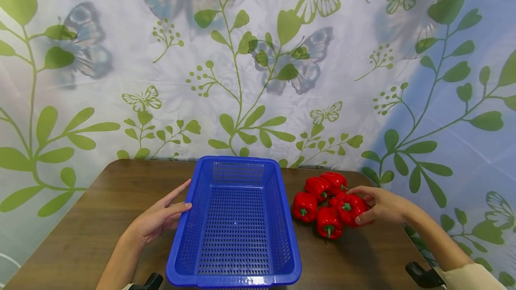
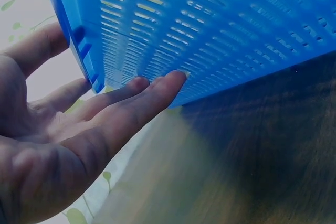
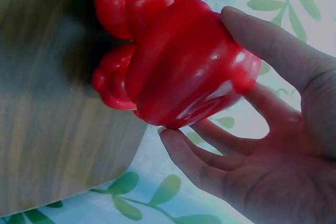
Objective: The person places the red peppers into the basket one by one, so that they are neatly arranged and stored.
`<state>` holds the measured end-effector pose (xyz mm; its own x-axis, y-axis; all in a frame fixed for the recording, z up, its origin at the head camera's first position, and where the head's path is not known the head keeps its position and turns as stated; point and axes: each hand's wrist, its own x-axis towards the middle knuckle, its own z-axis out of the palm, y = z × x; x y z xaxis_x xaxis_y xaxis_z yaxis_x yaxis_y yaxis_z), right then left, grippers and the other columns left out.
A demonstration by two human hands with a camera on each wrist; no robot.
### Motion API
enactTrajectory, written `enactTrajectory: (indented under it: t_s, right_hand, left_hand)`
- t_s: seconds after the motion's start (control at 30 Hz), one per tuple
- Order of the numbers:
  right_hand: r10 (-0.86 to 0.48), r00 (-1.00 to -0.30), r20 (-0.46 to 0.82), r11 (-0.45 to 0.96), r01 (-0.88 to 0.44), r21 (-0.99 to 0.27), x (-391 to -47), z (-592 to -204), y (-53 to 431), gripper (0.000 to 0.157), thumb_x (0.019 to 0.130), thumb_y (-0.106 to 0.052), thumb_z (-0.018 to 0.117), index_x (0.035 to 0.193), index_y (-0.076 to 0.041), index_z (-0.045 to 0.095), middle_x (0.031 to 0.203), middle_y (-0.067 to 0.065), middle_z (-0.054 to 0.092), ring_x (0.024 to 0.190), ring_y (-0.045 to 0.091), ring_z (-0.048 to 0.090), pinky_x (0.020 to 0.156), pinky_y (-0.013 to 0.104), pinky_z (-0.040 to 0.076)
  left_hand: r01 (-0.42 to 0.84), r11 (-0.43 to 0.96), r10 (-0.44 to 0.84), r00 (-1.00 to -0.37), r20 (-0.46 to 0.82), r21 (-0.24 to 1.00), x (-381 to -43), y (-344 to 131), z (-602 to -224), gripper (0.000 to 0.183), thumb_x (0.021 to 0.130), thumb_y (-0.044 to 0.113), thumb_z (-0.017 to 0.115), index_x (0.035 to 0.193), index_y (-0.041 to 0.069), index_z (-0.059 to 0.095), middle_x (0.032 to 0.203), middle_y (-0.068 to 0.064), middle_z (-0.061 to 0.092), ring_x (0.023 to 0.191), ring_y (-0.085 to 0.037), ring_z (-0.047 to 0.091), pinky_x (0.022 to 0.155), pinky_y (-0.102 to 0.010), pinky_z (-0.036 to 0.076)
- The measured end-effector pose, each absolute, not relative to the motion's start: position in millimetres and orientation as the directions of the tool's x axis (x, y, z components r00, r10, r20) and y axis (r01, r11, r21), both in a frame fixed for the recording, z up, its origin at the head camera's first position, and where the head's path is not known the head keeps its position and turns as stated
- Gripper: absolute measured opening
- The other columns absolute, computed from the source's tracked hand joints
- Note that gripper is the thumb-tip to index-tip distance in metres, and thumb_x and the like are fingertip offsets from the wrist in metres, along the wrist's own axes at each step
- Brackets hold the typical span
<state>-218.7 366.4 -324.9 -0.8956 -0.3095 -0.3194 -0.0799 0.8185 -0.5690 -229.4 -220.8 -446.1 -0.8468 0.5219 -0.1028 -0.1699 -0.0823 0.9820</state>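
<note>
A blue plastic basket (image 1: pixel 235 232) with slotted walls stands on the table, nothing inside it. At its left side my left hand (image 1: pixel 159 214) touches the rim with fingers extended; the left wrist view shows these fingers (image 2: pixel 142 103) along the slotted outer wall (image 2: pixel 210 30). My right hand (image 1: pixel 383 205) holds a red bell pepper (image 3: pixel 194 66) between thumb and fingertips, at the right end of a cluster. In that cluster, several other glossy red bell peppers (image 1: pixel 305 206) with green stems lie close together right of the basket.
The brown wooden table (image 1: pixel 133 182) has rounded far corners. Behind it hangs a pale curtain (image 1: pixel 258 102) printed with green leaves and butterflies. One pepper (image 1: pixel 329 223) lies nearest the front of the cluster.
</note>
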Motion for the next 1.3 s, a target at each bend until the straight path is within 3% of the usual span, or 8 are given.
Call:
enactTrajectory:
  t_s: [0.33, 0.63, 1.3]
  right_hand:
    - [-0.298, -0.921, -0.251, 0.854, -0.14, -0.501, -230.6, -309.8, 339.7, 0.075, 0.082, -0.032, 0.084, 0.145, -0.009, 0.05, 0.139, 0.027, 0.053, 0.124, 0.048, 0.051, 0.084, 0.051, 0.055]
    - [-0.298, -0.927, -0.23, 0.852, -0.15, -0.502, -240.2, -306.2, 314.6, 0.078, 0.082, -0.037, 0.083, 0.147, -0.012, 0.049, 0.137, 0.023, 0.058, 0.122, 0.042, 0.056, 0.085, 0.05, 0.056]
    - [-0.292, -0.938, -0.185, 0.84, -0.16, -0.518, -261.7, -295.4, 267.2, 0.079, 0.084, -0.044, 0.081, 0.151, -0.019, 0.045, 0.146, 0.024, 0.053, 0.135, 0.046, 0.048, 0.098, 0.06, 0.05]
  left_hand:
    - [-0.165, -0.112, 0.539, -0.838, -0.08, 0.98, -230.4, -220.5, -448.5, 0.076, 0.106, 0.012, 0.05, 0.165, 0.029, 0.004, 0.145, -0.028, 0.054, 0.126, -0.044, 0.06, 0.097, -0.049, 0.056]
    - [-0.163, -0.111, 0.538, -0.839, -0.079, 0.98, -230.1, -219.7, -448.1, 0.076, 0.106, 0.012, 0.05, 0.165, 0.028, 0.003, 0.145, -0.029, 0.053, 0.127, -0.045, 0.06, 0.097, -0.05, 0.056]
    - [-0.158, -0.107, 0.536, -0.841, -0.077, 0.982, -230.4, -219.7, -449.3, 0.075, 0.107, 0.014, 0.049, 0.165, 0.028, 0.003, 0.146, -0.028, 0.053, 0.128, -0.044, 0.059, 0.098, -0.048, 0.055]
